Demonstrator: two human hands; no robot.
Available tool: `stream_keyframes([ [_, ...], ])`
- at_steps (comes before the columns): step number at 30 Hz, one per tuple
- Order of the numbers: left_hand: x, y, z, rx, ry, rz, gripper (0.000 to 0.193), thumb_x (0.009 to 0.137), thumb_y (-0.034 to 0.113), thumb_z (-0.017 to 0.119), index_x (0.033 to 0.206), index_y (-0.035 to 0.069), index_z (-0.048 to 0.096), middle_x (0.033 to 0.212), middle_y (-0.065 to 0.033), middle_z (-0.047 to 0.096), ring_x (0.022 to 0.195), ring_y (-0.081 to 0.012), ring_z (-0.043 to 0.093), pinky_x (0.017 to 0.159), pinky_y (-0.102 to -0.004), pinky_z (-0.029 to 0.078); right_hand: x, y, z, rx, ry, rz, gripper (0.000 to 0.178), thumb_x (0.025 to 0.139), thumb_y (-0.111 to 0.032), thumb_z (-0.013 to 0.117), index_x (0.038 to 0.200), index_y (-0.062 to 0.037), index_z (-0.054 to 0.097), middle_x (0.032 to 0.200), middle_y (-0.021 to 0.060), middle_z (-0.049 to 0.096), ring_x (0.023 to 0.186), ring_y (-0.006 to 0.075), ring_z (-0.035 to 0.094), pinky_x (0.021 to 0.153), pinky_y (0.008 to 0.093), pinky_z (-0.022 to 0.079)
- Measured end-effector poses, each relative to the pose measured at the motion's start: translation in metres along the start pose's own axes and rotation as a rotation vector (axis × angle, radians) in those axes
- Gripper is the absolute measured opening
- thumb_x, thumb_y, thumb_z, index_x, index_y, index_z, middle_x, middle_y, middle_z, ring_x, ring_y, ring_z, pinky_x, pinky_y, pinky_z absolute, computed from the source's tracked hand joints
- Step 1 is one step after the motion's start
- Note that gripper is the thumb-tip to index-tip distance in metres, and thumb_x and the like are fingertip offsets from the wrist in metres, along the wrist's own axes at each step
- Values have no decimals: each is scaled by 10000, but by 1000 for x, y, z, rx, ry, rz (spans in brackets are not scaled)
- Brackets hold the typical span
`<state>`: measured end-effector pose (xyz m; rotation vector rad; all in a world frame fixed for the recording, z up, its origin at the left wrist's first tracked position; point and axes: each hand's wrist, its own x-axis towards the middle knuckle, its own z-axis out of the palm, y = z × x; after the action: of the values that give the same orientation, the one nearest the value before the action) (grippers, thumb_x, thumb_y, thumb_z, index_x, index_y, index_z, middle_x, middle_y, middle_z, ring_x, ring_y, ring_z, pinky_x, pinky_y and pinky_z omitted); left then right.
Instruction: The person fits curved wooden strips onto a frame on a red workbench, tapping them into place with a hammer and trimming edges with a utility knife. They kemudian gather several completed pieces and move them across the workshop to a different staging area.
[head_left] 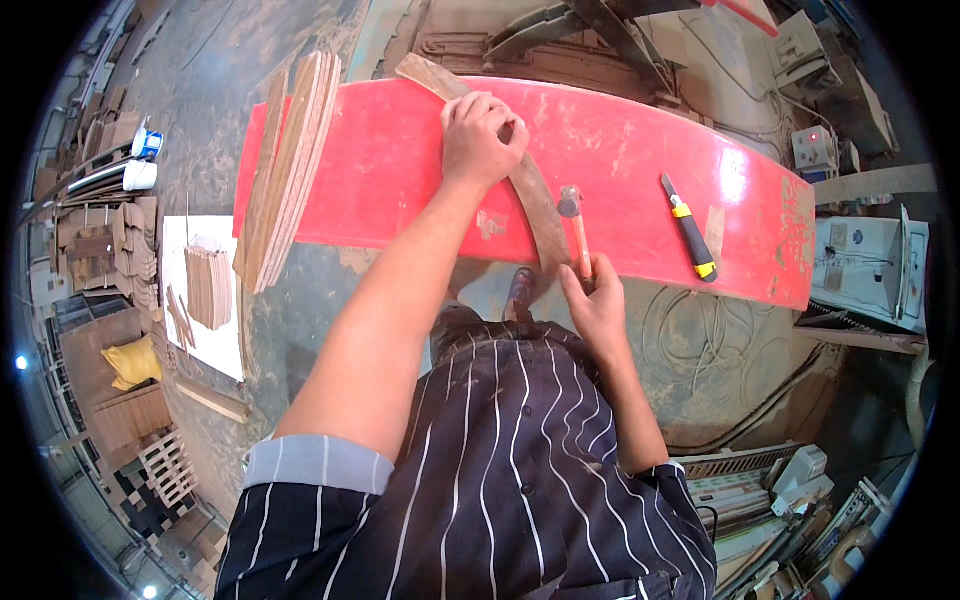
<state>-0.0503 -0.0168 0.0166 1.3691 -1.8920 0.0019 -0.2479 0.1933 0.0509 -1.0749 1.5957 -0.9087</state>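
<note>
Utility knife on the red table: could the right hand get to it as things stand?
Probably yes. The utility knife lies alone on the red table, just right of the right hand, nothing between them. But that hand grips the hammer, so it is occupied.

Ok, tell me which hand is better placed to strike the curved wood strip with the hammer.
Right. The right hand already grips the hammer by its orange handle, head beside the curved wood strip. The left hand presses the strip onto the red table.
</note>
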Motion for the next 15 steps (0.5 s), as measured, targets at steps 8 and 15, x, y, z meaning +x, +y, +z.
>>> stream_keyframes([
  [8,-1,1,3,-8,2,-20,141,838,229,739,799,98,703,990,-38,687,1123,-254,627,1116,-491,397,19,12,-24,-129,149,-110,248,1008,-127,716,1205,13,663,905,89,694,801,153,638,734,336,530],
  [15,-1,3,1,9,-21,-13,127,852,226,746,834,102,727,1020,-46,702,1135,-288,632,1090,-495,416,28,10,-27,-176,203,-111,355,1006,-135,710,1334,-18,644,1022,171,738,880,244,707,806,374,559],
])
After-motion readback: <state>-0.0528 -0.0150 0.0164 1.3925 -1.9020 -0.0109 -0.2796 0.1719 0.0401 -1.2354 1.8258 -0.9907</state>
